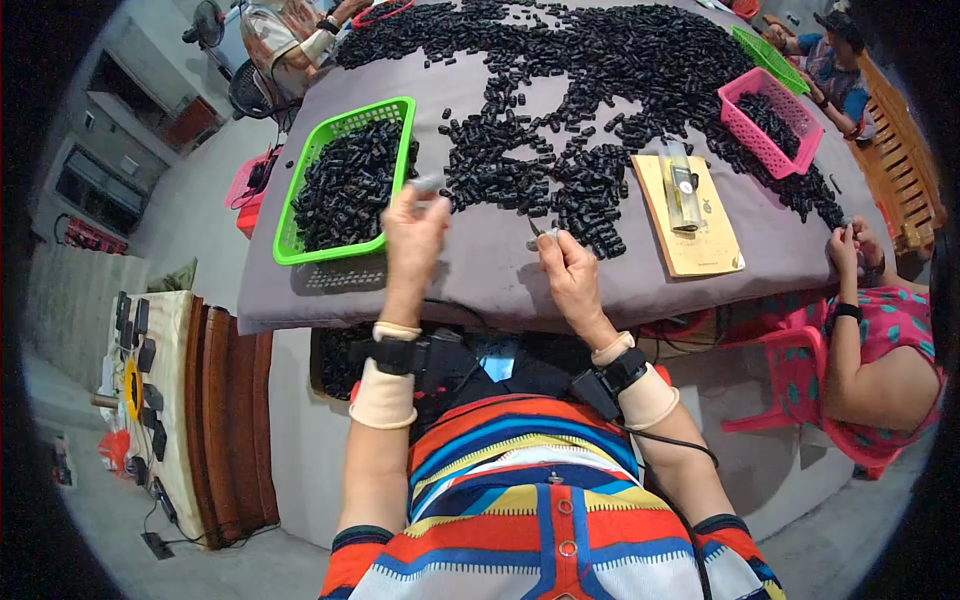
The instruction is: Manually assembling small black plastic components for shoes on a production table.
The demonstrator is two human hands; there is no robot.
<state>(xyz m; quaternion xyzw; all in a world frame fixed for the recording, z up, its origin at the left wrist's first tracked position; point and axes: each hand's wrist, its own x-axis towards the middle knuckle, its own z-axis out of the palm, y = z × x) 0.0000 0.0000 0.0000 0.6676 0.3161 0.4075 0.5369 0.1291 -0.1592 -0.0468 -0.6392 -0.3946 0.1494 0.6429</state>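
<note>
My left hand (412,240) is beside the right rim of a green plastic basket (281,240) heaped with small black ribbed cylindrical parts (350,185). Motion smears its fingers, and greyish wrapping covers a fingertip; whether it holds a part cannot be made out. Over the near side of the cloth, my right hand (572,280) is closed in a pinch. A small, thin, dark pointed tool (534,228) sticks out from its fingertips, which also show grey wrapping. Just beyond it, loose black parts (590,205) lie in a spread pile.
Black parts cover much of the grey tablecloth (465,275). A tan notepad (705,250) carries a clear yellowish case (683,195). Pink (735,125) and green (760,50) baskets stand at far right. Other people sit at the right and far left. A cable hangs from my right wrist.
</note>
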